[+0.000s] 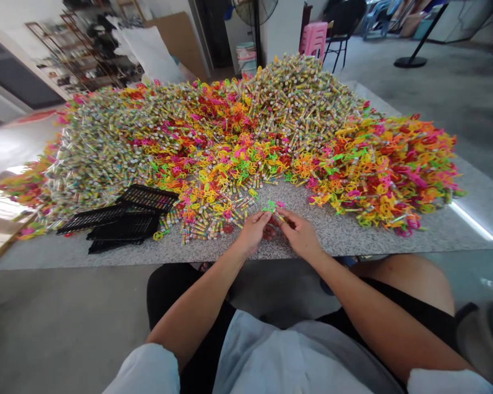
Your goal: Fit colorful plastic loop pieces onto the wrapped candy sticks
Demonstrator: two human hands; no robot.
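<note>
My left hand [254, 231] is closed in a pinch just above the near edge of the granite-patterned table [337, 232]. At its fingertips is a small bright green plastic piece [269, 206]. Right beside it, my right hand [302, 234] pinches a small printed tube [282, 218], with a pink plastic piece [279, 204] showing at its far end. The two hands almost touch, and their lower fingers are partly hidden. Printed tubes [203, 227] lie loose to the left of my left hand.
A heap of printed tubes [299, 98] covers the table's far part. Bright plastic-topped pieces [390, 169] are piled on the right. Black slotted trays [123, 224] lie stacked at front left. Beyond stand a fan [257, 27], pink stools [313, 38] and a black chair [340, 27].
</note>
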